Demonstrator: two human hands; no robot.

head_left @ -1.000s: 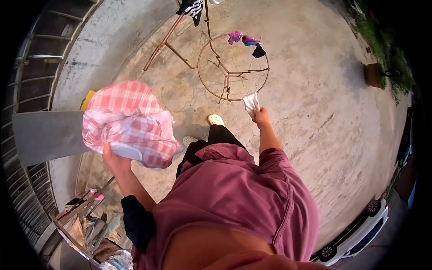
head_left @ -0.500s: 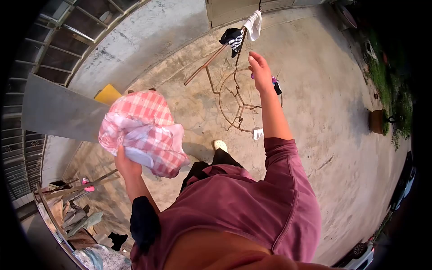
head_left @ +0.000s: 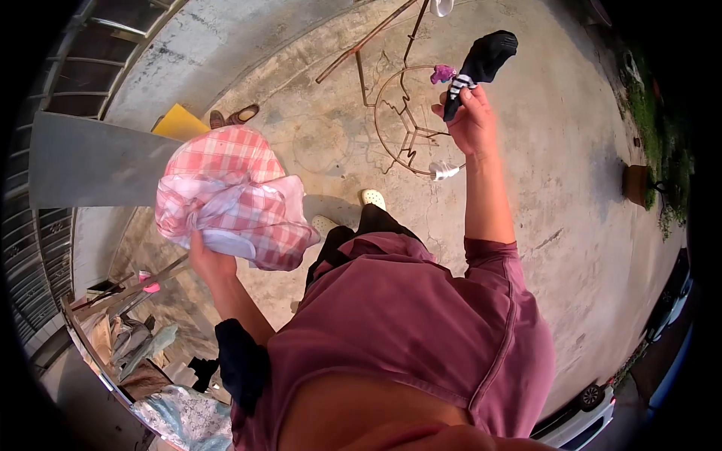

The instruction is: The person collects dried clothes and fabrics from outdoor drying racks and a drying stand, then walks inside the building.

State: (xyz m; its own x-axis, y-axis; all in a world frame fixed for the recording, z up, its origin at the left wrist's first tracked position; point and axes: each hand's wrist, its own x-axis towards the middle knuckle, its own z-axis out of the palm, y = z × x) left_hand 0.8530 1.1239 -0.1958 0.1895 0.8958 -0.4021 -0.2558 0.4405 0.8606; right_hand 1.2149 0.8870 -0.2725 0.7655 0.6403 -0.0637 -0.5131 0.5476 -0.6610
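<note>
Sock point(head_left: 490, 57), at one o'clock, its striped end pinched between the bent fingers of the right hand point(head_left: 475, 126); left hand point(head_left: 212, 261) clasps plaid cloth point(head_left: 239, 197) at nine o'clock.

Dark sock point(head_left: 490, 57), bunched plaid cloth point(head_left: 229, 161)

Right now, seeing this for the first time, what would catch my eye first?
Probably the big bundle of pink-and-white checked cloth in the left hand, left of the view's centre. Next comes the black sock with white stripes, held up in the right hand at upper right, beside the round brown metal frame.
</note>
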